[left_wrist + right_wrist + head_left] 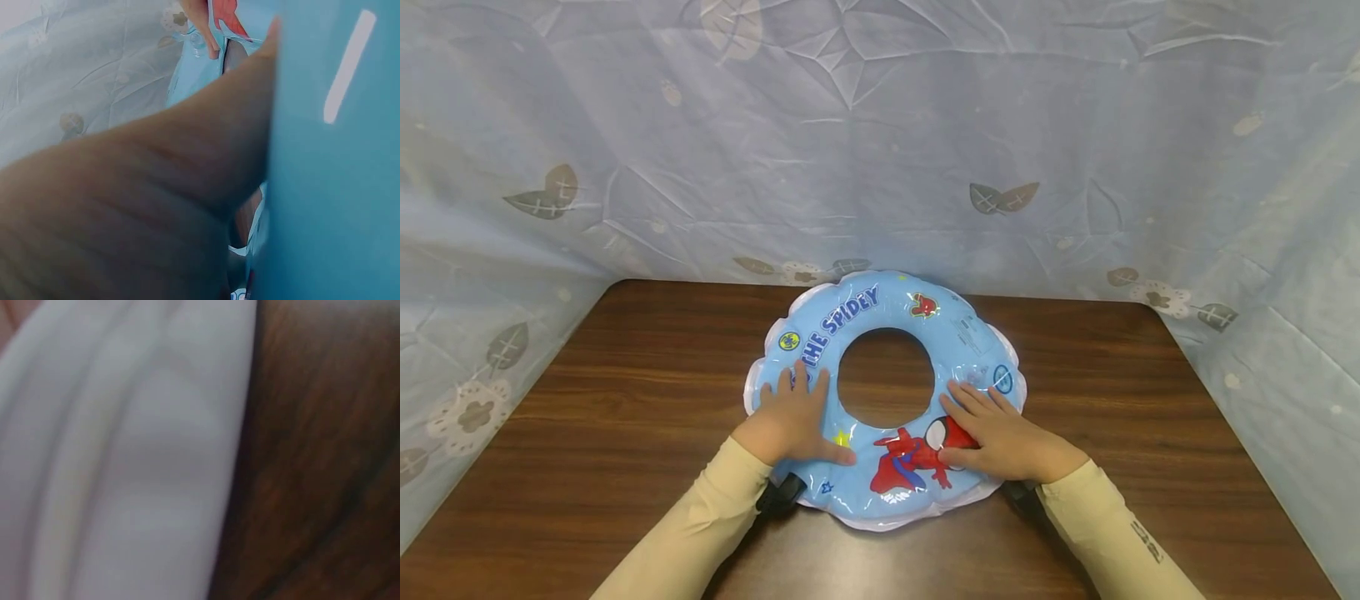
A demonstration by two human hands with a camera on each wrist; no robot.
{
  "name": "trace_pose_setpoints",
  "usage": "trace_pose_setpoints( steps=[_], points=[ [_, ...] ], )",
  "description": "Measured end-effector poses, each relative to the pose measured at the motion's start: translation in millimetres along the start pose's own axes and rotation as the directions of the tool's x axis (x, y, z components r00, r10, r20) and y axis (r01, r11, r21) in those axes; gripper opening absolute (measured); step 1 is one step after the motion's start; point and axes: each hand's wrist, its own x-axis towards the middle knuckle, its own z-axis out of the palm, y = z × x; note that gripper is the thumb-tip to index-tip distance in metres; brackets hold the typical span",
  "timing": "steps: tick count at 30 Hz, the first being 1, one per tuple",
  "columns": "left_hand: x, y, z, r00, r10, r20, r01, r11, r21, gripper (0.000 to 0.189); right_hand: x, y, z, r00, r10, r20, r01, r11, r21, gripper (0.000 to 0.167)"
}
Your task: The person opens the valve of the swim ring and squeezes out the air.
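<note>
An inflated light-blue swim ring [880,492] with a white scalloped edge lies on the table, printed with a red cartoon figure and "THE SPIDEY" lettering. My left hand [793,421] rests on its left side, fingers spread and straight. On the lower right side, my right hand [1003,437] lies with fingers extended over the printed figure. In the left wrist view the left hand [156,156] is close up against the blue swim ring [337,187]. The right wrist view shows a blurred white scalloped edge [156,462] of the ring; the right hand's fingers are hidden there.
The dark wooden table [647,400] shows through the ring's hole and around it. Behind and at both sides hangs a pale cloth [887,150] with leaf and flower prints, meeting the table's back edge. Black wrist straps [781,493] sit under the sleeves.
</note>
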Motion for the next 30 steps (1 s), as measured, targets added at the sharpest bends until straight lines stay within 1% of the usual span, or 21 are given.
trace_pose_setpoints(
  steps=[6,9,12,17,20,24,27,30],
  points=[
    [-0.5,1.4,-0.8,1.000,-0.006,0.001,0.006,1.000,-0.014,0.132,-0.4,0.1,1.1,1.000,-0.017,0.000,0.017,1.000,0.005,0.093],
    [-1.5,2.4,-1.9,1.000,-0.012,-0.006,0.012,1.000,-0.024,0.131,0.1,0.1,2.5,1.000,-0.019,0.005,0.019,1.000,0.025,0.096],
    [-2.8,3.1,-3.3,1.000,-0.023,-0.018,0.023,1.000,-0.012,0.131,2.8,3.2,6.5,1.000,-0.007,0.012,0.007,0.999,0.038,0.102],
    [-4.8,2.9,-6.2,0.999,-0.030,-0.042,0.031,0.999,0.015,0.131,9.8,15.3,17.8,1.000,0.010,0.012,-0.010,1.000,-0.001,0.109],
    [-4.9,2.6,-8.2,0.998,-0.021,-0.062,0.022,1.000,0.007,0.130,11.7,19.1,21.7,1.000,0.003,-0.002,-0.003,1.000,-0.016,0.110],
    [-4.6,2.4,-9.0,0.998,-0.018,-0.055,0.017,1.000,-0.025,0.129,10.2,15.7,19.5,1.000,0.009,0.012,-0.008,1.000,-0.026,0.110],
    [-3.9,2.5,-8.4,0.999,-0.021,-0.039,0.020,0.999,-0.041,0.129,7.3,9.5,13.9,1.000,-0.002,0.021,0.002,1.000,-0.008,0.109],
    [-3.3,2.7,-7.3,0.999,-0.019,-0.038,0.018,0.999,-0.035,0.129,4.4,3.6,9.0,1.000,-0.010,0.023,0.010,1.000,0.007,0.106]
  ],
)
